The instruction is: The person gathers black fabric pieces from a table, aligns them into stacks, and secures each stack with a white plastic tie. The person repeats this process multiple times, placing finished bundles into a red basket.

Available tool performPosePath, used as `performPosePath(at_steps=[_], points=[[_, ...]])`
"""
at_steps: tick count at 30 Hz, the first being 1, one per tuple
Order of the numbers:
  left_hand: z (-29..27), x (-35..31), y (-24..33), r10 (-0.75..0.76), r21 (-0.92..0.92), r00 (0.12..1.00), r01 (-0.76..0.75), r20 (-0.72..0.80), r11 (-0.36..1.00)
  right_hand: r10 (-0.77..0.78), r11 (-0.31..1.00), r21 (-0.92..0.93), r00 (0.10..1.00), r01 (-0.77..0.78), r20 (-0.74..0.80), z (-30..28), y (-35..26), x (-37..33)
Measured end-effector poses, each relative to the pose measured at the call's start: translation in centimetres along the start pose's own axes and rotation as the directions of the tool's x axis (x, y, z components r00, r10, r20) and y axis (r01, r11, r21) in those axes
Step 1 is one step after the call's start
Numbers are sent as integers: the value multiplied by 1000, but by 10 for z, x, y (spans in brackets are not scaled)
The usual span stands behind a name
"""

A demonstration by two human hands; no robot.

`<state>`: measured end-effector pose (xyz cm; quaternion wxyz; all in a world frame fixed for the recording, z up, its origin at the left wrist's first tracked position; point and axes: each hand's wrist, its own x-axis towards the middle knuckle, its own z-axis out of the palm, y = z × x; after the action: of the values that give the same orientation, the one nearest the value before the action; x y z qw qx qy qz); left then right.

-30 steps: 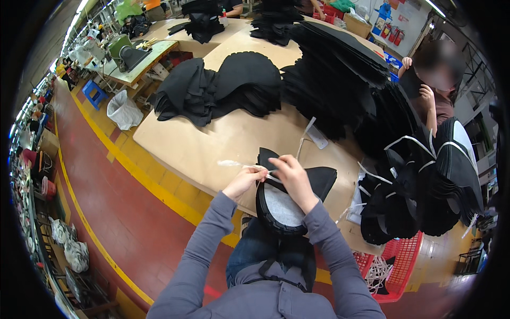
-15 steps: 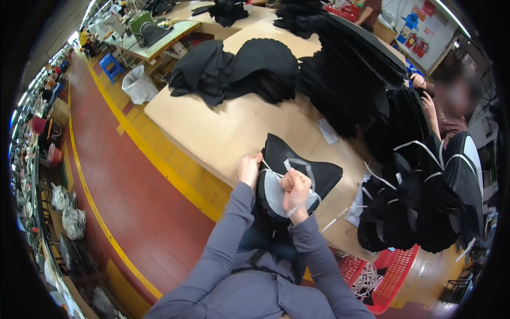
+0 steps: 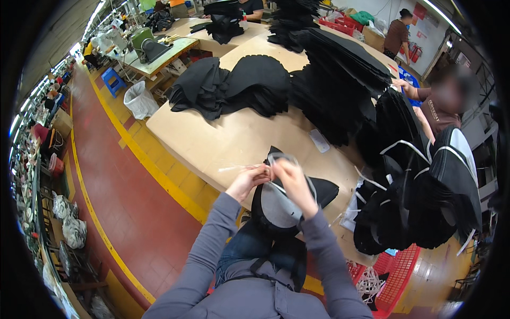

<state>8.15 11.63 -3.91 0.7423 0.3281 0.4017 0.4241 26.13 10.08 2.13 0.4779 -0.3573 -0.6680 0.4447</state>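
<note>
In front of me, at the table's near edge, lies a bundle of black cut fabric pieces (image 3: 324,190) with a light grey piece (image 3: 277,206) on its near part. A thin white strip (image 3: 229,169) runs across the bundle, and its loose end trails off to the left, blurred. My left hand (image 3: 249,179) pinches the strip above the bundle's far left side. Right beside it, fingertips almost meeting, my right hand (image 3: 292,183) is closed on the strip too, smeared by motion. A pale loop hangs about the right hand.
Stacks of black fabric pieces (image 3: 257,82) cover the table's (image 3: 212,143) far side. Tied black bundles (image 3: 419,207) stand at the right, above a red basket (image 3: 398,276) of white strips. A co-worker (image 3: 443,109) stands at the far right. A white bin (image 3: 139,101) stands beyond the left edge.
Both hands have moved away from me and come together above the bundle's far left side. Before, they were apart, the right fist over the grey piece. The strip's end now trails left.
</note>
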Motion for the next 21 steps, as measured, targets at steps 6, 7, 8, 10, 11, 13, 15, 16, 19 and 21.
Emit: performPosePath(at_steps=[6,7,8,10,11,13,15,16,19,21], points=[[10,3,-19,103,5,994,-103,-33,995,173,954,-197,952,-226,-254,-12,54,50],[-3,3,-23,114,-28,992,-116,-56,993,449,847,-314,893,-429,-9,-14,44,44],[-7,1,-21,130,-14,987,-131,-92,991,316,933,-204,946,-295,78,-4,29,26],[0,-3,-21,140,9,980,-140,-140,990,358,906,-254,933,-337,36,4,25,-8],[4,-1,-22,212,81,964,-201,-162,976,308,917,-241,948,-319,-82,7,32,-16],[9,-7,-19,311,375,919,-207,-242,904,237,920,-255,941,-297,-241,16,31,-22],[18,-12,-3,346,641,931,-194,-119,742,49,867,-467,962,-175,-270,26,34,-26],[11,-11,1,343,702,939,-231,-20,674,-20,835,-536,967,-124,-255,32,35,-25],[-6,-13,8,65,632,987,-143,146,762,18,870,-474,971,-133,-238,29,33,-22],[-16,-9,1,-110,325,978,47,179,945,-29,891,-449,977,-71,-213,28,35,-22]])
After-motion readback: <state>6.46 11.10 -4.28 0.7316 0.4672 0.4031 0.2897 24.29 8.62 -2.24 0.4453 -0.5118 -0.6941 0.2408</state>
